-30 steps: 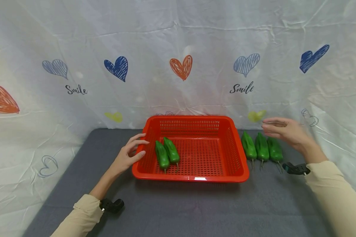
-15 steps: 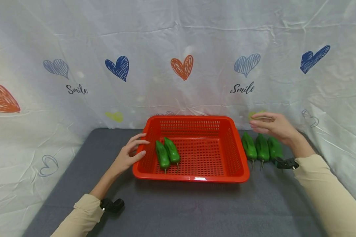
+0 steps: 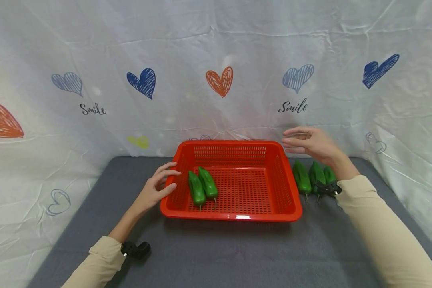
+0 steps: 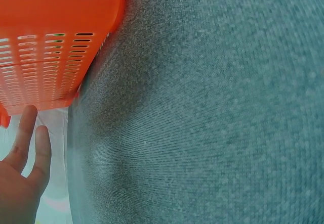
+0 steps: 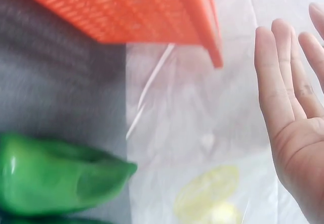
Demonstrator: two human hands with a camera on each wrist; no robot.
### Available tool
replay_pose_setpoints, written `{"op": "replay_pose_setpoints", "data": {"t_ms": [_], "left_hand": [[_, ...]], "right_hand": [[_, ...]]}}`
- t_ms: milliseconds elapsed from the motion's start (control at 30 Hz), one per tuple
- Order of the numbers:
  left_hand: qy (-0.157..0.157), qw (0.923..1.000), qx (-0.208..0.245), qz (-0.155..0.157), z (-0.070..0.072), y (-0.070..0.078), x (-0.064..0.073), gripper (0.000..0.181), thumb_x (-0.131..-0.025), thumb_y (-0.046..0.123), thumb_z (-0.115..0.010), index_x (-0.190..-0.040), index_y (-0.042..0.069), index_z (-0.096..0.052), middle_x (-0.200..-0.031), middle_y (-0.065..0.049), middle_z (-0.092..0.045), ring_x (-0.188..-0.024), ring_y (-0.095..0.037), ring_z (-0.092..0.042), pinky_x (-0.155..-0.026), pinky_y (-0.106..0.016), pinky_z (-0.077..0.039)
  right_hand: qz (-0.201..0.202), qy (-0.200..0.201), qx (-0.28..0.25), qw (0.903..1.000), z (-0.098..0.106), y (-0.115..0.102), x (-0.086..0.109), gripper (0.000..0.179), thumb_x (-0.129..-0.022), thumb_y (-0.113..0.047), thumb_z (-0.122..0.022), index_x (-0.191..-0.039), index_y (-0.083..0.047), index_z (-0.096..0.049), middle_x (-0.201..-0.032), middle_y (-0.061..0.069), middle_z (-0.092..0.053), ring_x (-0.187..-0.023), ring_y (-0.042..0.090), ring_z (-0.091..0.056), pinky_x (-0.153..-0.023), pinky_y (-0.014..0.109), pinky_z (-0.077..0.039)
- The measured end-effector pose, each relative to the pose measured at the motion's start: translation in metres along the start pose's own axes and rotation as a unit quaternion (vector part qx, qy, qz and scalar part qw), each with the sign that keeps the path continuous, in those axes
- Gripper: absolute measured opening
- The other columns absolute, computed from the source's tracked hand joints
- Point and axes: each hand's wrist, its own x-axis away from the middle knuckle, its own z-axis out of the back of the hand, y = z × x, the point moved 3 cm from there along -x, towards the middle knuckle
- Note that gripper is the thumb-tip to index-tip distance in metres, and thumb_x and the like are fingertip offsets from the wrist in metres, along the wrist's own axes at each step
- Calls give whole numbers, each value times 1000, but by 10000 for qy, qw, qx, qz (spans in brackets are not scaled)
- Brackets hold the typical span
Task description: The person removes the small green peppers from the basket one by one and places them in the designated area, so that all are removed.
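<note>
A red plastic basket point(image 3: 234, 217) with slotted walls stands on the grey cloth, holding two green peppers point(image 3: 197, 189) side by side at its left. My left hand point(image 3: 157, 185) rests at the basket's left rim, fingers loosely spread over it. In the left wrist view two fingers point(image 4: 42, 153) reach up beside the basket wall. My right hand point(image 3: 311, 143) is in the air near the basket's back right corner, fingers extended, nothing held. Below it, three more green peppers point(image 3: 302, 178) lie in a row right of the basket, the farthest partly hidden by my wrist.
The grey cloth point(image 3: 216, 252) covers the table. Behind it hangs a white sheet point(image 3: 252, 48) printed with hearts and "Smile". Each wrist wears a black strap device point(image 3: 135, 250).
My right hand has moved left and slightly up, from above the right-hand peppers toward the basket's back right corner. The left hand, basket and peppers have stayed in place.
</note>
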Motion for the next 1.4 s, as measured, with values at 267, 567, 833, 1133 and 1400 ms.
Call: {"op": "replay_pose_setpoints", "data": {"t_ms": [267,567,833,1133,1400], "left_hand": [[12,10000,-27,42,1,-3,0,37,-96,-4,-63,-133,3,-62,-158,-12,-34,-137,-28,-39,-100,-35,-43],[45,10000,-54,65,2,-1,1,37,-96,-4,-63,-132,3,-63,-157,-11,-35,-134,-28,-40,-98,-37,-45],[34,10000,5,11,1,0,0,38,-95,-6,-65,-132,0,-61,-157,-17,-34,-136,-28,-38,-100,-37,-43],[54,9999,-41,90,2,0,1,37,-96,-4,-63,-132,4,-63,-157,-10,-35,-136,-28,-39,-100,-33,-42],[25,9999,-88,73,2,1,0,36,-97,-3,-63,-132,2,-62,-157,-11,-35,-137,-29,-38,-99,-36,-42]], "right_hand": [[61,-302,-79,9995,-26,-14,-15,41,-95,-5,-73,-132,8,-60,-120,25,-67,-110,42,-64,-89,45,-53],[355,-742,-406,9958,-59,-30,-33,30,-95,3,-70,-124,7,-66,-113,21,-71,-107,41,-66,-89,51,-51],[436,-1012,-437,9929,-89,-37,-47,30,-95,0,-71,-123,8,-66,-114,23,-69,-105,45,-65,-89,55,-50],[332,-1392,-573,9881,-125,-36,-57,38,-95,0,-71,-130,13,-59,-120,26,-66,-108,48,-63,-91,56,-49],[265,-1641,-602,9843,-154,-28,-64,38,-95,0,-71,-130,11,-61,-121,26,-66,-109,49,-62,-87,52,-53]]}}
